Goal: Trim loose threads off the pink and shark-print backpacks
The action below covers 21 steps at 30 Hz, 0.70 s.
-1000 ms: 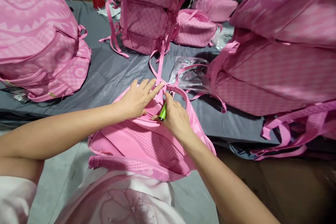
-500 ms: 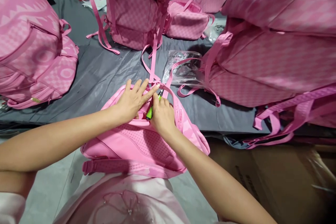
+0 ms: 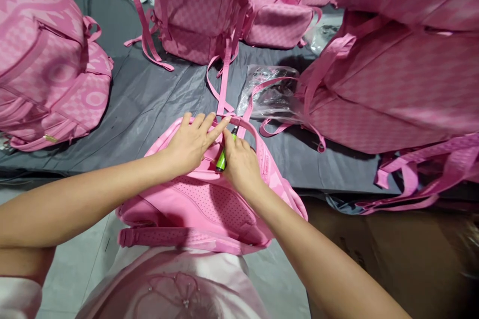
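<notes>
Head view, and the right hand has its grip closed around a green pen-like tool at the top of the pink backpack! Left hand beside it, fingers spread on the fabric, grip released. The backpack sits between the person's body and the grey-covered worktop.
</notes>
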Motion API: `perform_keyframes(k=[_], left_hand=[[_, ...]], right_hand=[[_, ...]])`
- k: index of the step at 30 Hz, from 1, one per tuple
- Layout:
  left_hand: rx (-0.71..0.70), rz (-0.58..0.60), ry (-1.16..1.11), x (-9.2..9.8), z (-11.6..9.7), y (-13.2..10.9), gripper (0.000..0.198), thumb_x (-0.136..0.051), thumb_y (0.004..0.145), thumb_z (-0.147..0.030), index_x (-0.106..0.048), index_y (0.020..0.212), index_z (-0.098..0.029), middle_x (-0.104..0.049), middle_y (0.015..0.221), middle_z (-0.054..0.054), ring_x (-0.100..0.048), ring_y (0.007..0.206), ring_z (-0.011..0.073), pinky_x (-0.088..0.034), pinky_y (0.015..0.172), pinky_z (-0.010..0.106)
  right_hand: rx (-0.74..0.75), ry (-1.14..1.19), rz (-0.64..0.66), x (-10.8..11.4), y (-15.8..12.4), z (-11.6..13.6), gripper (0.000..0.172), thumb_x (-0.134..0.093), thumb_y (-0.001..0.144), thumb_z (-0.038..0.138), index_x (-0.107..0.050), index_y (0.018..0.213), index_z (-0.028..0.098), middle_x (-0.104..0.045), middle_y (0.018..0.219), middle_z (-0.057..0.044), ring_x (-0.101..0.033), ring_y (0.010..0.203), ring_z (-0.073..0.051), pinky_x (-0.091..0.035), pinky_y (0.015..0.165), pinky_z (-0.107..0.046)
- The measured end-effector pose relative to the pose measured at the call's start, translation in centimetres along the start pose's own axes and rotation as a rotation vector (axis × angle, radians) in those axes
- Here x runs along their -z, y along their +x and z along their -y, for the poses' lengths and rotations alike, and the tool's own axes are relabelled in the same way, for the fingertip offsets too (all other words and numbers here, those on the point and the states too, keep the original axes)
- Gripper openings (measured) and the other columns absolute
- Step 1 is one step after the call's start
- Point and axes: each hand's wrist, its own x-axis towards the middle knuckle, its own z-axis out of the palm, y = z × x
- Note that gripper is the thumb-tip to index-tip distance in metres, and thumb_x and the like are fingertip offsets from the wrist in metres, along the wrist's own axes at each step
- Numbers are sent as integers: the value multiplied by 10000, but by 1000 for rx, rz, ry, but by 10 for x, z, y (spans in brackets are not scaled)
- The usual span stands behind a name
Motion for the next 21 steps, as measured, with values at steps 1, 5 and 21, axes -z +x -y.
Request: perform_keyframes(k=[1,5,21], left_hand=[[3,1,-5,0,0,0,974,-616,903,-356,34,1610,-192,-321,1599,186,-409,1356,345,-310,1104,499],[6,7,-18,-2,1,3,1014,-633,890,-370,57,1608,-181,-280,1616,201,-383,1393,357,-298,1121,519],[5,-12,-56,-7,-3,10,1067,-661,869,-441,70,1605,-192,-283,1601,202,-428,1307,351,-279,1107,513]], right_hand=[[1,-5,9,0,1,-1,787,-602,782,81,-289,1504,67,-605,1267,-231,-572,1125,-351,-494,904,-442],[12,-11,12,-1,3,-3,807,-608,747,58,-291,1489,72,-606,1264,-224,-575,1106,-352,-491,890,-436],[108,181,-134,-5,-9,-18,599,-508,969,351,-346,1473,70,-652,1138,-209,-611,1038,-335,-516,886,-477]])
